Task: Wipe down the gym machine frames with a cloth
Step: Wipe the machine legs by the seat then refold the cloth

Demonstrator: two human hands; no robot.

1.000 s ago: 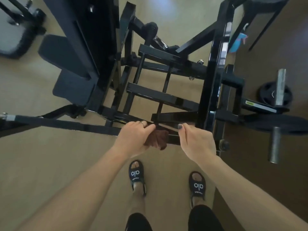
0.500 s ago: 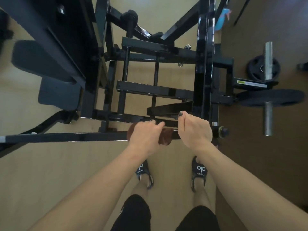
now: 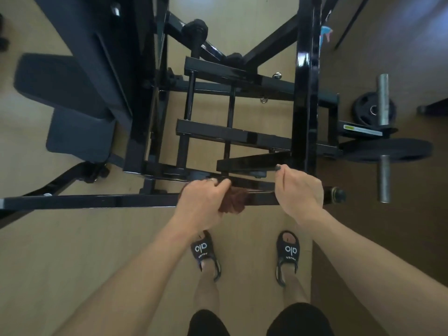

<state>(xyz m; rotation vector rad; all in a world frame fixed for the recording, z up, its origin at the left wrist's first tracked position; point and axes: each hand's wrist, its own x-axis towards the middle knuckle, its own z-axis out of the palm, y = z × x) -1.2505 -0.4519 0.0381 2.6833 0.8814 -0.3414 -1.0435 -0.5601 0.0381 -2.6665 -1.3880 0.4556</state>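
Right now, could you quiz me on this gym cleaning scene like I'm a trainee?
1. True or false: the left hand grips the brown cloth against the black frame bar.
2. Where is the right hand? A) gripping the same bar, B) on the weight plate, C) hanging by the leg.
3. Fill in: both feet wear black ____.

Key: 1 true; 2 A; 3 sandals.
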